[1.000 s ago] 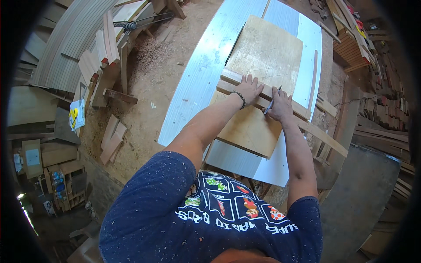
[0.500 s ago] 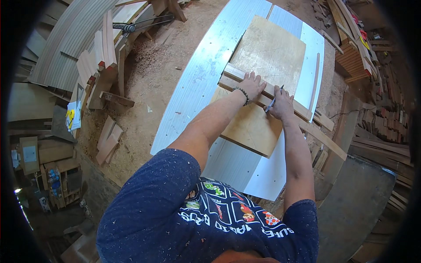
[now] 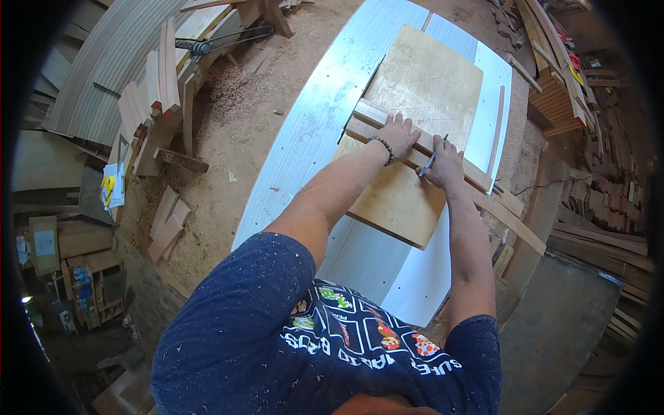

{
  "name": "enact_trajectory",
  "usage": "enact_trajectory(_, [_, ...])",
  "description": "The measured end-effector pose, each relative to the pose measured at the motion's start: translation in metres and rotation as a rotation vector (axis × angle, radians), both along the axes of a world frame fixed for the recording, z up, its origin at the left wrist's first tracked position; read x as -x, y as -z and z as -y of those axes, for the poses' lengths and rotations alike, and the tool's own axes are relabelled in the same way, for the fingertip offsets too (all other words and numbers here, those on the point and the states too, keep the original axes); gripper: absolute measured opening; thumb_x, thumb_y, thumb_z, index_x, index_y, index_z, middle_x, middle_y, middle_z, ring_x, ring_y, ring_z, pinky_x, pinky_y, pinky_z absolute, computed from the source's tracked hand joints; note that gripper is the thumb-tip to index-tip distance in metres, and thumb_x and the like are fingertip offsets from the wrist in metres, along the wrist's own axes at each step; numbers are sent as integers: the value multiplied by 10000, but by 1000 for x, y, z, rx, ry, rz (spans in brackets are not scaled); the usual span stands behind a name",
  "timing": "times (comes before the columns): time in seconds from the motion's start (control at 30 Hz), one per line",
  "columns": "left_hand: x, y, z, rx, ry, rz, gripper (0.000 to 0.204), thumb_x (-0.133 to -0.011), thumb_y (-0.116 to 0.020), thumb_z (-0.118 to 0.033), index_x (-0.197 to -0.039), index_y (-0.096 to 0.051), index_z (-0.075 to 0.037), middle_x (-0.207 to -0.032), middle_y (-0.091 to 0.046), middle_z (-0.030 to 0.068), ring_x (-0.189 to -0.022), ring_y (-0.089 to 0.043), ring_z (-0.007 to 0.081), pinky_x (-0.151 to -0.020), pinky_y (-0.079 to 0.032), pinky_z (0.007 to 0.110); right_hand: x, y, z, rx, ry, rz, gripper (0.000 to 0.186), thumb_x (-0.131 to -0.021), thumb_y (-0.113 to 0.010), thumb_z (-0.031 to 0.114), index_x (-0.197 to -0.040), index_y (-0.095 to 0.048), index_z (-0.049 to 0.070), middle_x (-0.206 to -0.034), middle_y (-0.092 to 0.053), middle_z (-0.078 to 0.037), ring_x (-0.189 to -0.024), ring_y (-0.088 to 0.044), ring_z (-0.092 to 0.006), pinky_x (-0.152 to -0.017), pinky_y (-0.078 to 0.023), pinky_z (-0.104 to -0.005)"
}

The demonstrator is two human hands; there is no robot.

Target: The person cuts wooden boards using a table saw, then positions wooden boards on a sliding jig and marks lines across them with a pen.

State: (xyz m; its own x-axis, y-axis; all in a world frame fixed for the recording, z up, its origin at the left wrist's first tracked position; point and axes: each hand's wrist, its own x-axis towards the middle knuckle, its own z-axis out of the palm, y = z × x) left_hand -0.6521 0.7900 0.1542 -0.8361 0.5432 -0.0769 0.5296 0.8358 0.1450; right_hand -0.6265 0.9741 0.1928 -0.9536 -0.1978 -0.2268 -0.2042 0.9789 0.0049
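My left hand (image 3: pixel 397 138), fingers spread, lies on pale wooden strips (image 3: pixel 372 113) set crosswise over plywood. My right hand (image 3: pixel 446 167) grips a slim pen or pencil (image 3: pixel 431 162) and rests against the strips, to the right of my left hand. A scuffed plywood board (image 3: pixel 422 79) extends beyond the strips, and a second plywood piece (image 3: pixel 391 214) lies on the near side, under my forearms. Both sit on pale, streaked sheet panels (image 3: pixel 290 187) dotted with small holes. One long strip (image 3: pixel 512 221) sticks out past the panels at the lower right. The pen's tip is hard to make out.
Stacked curved slats and cut boards (image 3: pixel 104 69) fill the upper left, near papers with a yellow item (image 3: pixel 111 185). Loose offcuts (image 3: pixel 168 221) lie on the sawdust-covered floor. Lumber piles (image 3: pixel 598 221) line the right, beside a dark sheet (image 3: pixel 560 318). Wooden shelving (image 3: pixel 104 290) stands lower left.
The view has shifted slightly, with the surroundings sliding a little leftward and more of the pale panel showing below the plywood. Both hands keep nearly the same position on the strips.
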Motion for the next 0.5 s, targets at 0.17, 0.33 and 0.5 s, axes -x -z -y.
enact_trajectory(0.17, [12,0,-1,-21,-9,-24,557,-951,-490,-261,-1488,-403,-142,-1484,-369,250,-1396,-305,493,-1137,-243,606,12,-3,-1,-1,-13,-29,1013,-645,-866,430,-1426,-321,85,-1355,-488,-189,-1302,-453,-356,-1116,-296,-608])
enact_trajectory(0.33, [20,-8,1,-24,7,-22,569,-922,-554,-298,-1458,-439,-147,-1412,-444,237,-1338,-390,454,-1102,-312,559,20,-10,-6,70,-56,-25,1013,-587,-892,432,-1403,-403,84,-1297,-554,-183,-1231,-517,-361,-1069,-393,-491])
enact_trajectory(0.5, [15,-16,2,-19,-24,19,472,-908,-579,-321,-1362,-537,-200,-1312,-532,215,-1267,-471,424,-1073,-354,540,25,-3,-9,128,-46,-15,893,-624,-860,512,-1312,-507,66,-1195,-608,-177,-1151,-571,-328,-996,-451,-420])
